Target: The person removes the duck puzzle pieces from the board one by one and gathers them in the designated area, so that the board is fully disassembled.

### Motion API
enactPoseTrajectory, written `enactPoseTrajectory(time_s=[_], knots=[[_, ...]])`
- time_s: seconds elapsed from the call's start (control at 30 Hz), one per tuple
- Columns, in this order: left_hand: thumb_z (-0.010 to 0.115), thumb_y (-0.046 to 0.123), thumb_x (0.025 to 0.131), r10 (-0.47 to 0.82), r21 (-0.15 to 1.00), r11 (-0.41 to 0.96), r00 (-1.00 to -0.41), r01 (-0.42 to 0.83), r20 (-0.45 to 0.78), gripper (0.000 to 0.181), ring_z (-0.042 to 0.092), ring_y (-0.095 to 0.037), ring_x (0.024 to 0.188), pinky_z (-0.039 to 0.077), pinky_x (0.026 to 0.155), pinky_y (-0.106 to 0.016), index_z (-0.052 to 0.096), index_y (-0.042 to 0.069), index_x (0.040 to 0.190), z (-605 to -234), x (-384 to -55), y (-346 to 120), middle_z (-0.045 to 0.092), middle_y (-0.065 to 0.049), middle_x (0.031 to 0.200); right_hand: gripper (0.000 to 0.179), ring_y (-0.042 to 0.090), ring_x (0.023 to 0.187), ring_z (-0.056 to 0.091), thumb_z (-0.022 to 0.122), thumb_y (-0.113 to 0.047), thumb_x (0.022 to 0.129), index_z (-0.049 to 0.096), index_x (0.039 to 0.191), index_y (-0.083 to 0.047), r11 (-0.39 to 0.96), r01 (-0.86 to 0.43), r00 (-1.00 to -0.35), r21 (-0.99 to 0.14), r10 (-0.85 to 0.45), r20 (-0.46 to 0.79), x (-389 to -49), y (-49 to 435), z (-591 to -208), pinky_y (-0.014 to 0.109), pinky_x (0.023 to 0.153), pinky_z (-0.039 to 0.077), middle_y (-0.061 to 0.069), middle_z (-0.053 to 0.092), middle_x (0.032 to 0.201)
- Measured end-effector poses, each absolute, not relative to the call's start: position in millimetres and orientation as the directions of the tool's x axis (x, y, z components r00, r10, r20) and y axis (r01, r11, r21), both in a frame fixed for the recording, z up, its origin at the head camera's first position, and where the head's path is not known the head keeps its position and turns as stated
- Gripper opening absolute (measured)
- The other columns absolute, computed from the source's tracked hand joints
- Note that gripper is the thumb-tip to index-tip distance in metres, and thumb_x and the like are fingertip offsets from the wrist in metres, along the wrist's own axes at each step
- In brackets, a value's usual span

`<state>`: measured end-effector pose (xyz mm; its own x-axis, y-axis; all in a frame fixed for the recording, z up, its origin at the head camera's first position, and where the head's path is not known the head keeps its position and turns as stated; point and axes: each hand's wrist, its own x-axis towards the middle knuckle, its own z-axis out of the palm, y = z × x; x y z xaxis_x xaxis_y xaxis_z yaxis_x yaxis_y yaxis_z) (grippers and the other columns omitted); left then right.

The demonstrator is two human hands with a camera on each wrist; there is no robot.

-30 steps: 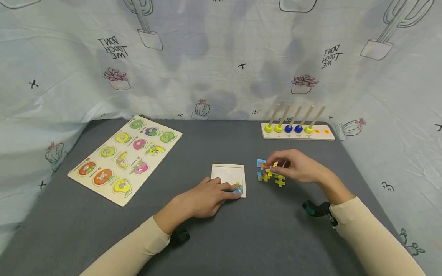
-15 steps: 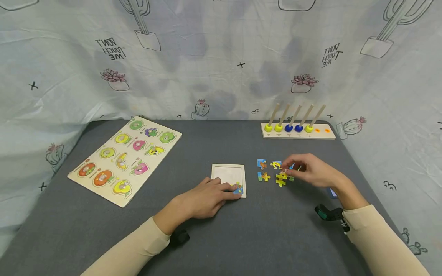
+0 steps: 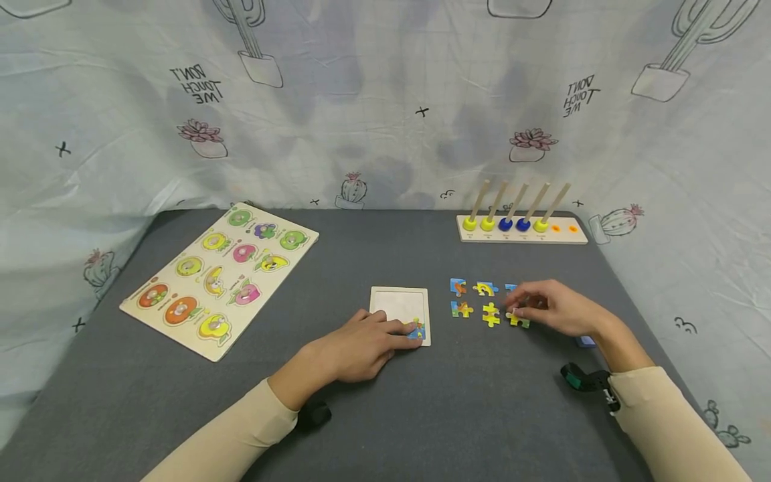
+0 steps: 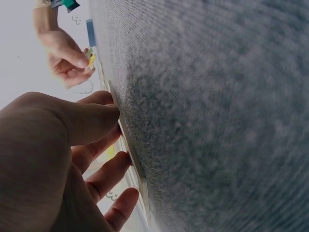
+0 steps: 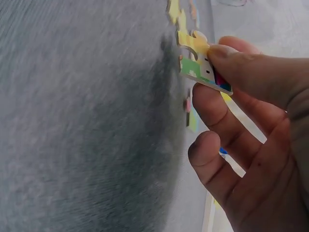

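Note:
In the head view, my left hand [image 3: 358, 345] rests on the near right corner of a small pale wooden puzzle tray [image 3: 385, 302], extended fingers over a blue and yellow jigsaw piece [image 3: 419, 332] lying in that corner. The left wrist view has the thumb along the tray's edge. To the right, my right hand [image 3: 557, 309] pinches a green and yellow jigsaw piece [image 5: 195, 67] between thumb and fingers, low over the grey table. Beside it lie loose pieces: a blue-orange piece [image 3: 458, 287], a yellow-blue piece [image 3: 485, 288], a yellow piece [image 3: 490, 314] and several others.
A fruit peg puzzle board [image 3: 229, 281] lies at the left. At the back right stands a wooden board with upright pegs [image 3: 524, 231] and yellow and blue rings. A blue object [image 3: 585, 341] lies partly behind my right wrist. Patterned cloth hangs behind the grey table [image 3: 421, 415].
My right hand has moved right across the loose pieces, leaving those on the left uncovered and more spread apart. My left hand has stayed on the tray.

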<state>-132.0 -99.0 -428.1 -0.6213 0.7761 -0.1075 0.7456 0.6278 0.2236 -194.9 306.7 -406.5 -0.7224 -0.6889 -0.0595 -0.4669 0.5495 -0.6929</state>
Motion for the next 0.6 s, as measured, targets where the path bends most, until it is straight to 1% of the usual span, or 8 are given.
enactPoseTrajectory(time_s=[0.17,0.3,0.47,0.6], knots=[[0.051,0.022,0.108,0.777,0.225,0.626,-0.622,0.746,-0.1,0.045,0.051,-0.015,0.11,0.04,0.096,-0.041,0.054,0.04,0.149,-428,-132,-99,0.049,0.014,0.155,0.021,0.016,0.083,0.067,0.063,-0.007,0.102,0.07,0.122,-0.008,0.556,-0.46,-0.72,-0.693,-0.69,-0.076,-194,310,-410,0.027,0.069,0.053,0.005,0.074,0.11],[0.05,0.021,0.108,0.772,0.217,0.633,-0.628,0.743,-0.099,0.046,0.052,-0.016,0.112,0.04,0.096,-0.041,0.054,0.04,0.149,-428,-131,-98,0.047,0.014,0.156,0.021,0.014,0.083,0.067,0.063,-0.007,0.102,0.071,0.122,-0.009,0.577,-0.463,-0.734,-0.673,-0.675,-0.073,-195,310,-412,0.028,0.068,0.053,0.003,0.074,0.11],[0.052,0.024,0.107,0.769,0.214,0.638,-0.627,0.74,-0.124,0.048,0.052,-0.018,0.117,0.041,0.098,-0.043,0.049,0.037,0.153,-424,-125,-98,0.042,0.012,0.161,0.021,0.014,0.086,0.067,0.065,-0.009,0.102,0.071,0.122,-0.011,0.608,-0.431,-0.761,-0.667,-0.642,-0.093,-195,308,-413,0.028,0.069,0.053,0.002,0.073,0.112],[0.053,0.027,0.107,0.762,0.189,0.647,-0.632,0.739,-0.137,0.049,0.052,-0.02,0.123,0.042,0.1,-0.045,0.048,0.036,0.155,-421,-120,-97,0.039,0.011,0.164,0.021,0.014,0.084,0.066,0.066,-0.008,0.1,0.072,0.12,-0.011,0.597,-0.432,-0.771,-0.676,-0.633,-0.067,-195,306,-416,0.028,0.067,0.052,0.001,0.073,0.111]])
